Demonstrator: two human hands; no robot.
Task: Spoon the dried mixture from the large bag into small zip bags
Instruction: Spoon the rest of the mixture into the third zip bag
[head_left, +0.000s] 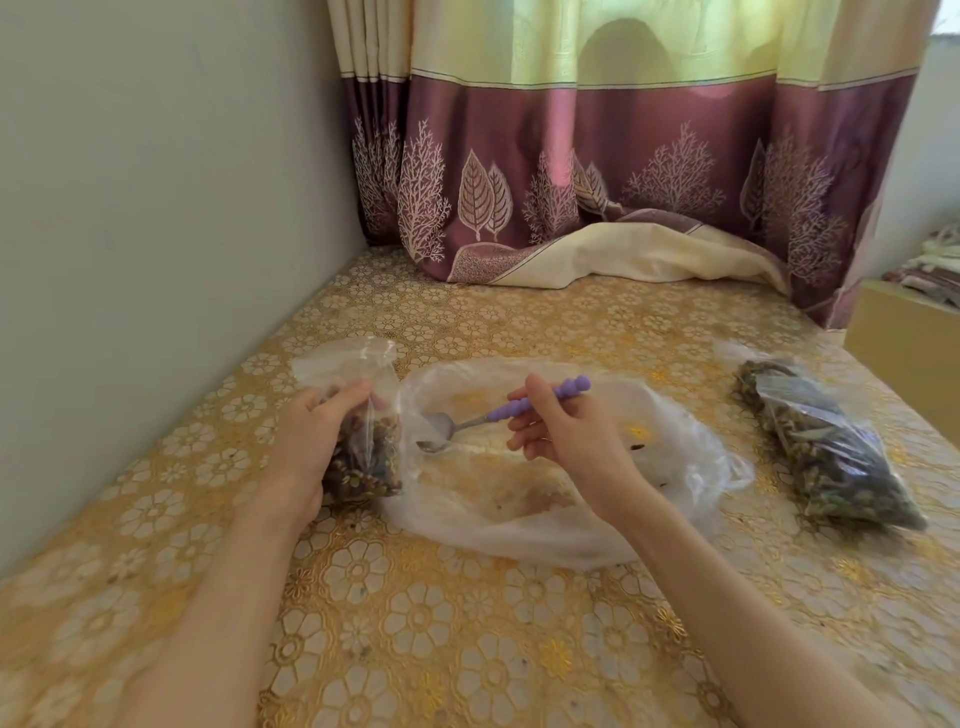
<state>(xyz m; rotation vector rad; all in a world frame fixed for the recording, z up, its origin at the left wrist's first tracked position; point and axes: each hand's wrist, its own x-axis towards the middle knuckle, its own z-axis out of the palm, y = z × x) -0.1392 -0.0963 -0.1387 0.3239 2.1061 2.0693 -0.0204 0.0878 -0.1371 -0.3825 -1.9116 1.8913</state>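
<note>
Left hand (311, 441) clamps zip bag (363, 447) at 9 o'clock; right (561, 436) pinches spoon (441, 434); slack mouth risks spill

The left hand (311, 441) gripped a part-filled small zip bag (363, 447) near the table's (415, 623) left edge while the right hand (561, 431) held a purple-handled spoon (467, 423) over the nearly empty large bag (545, 499).
</note>
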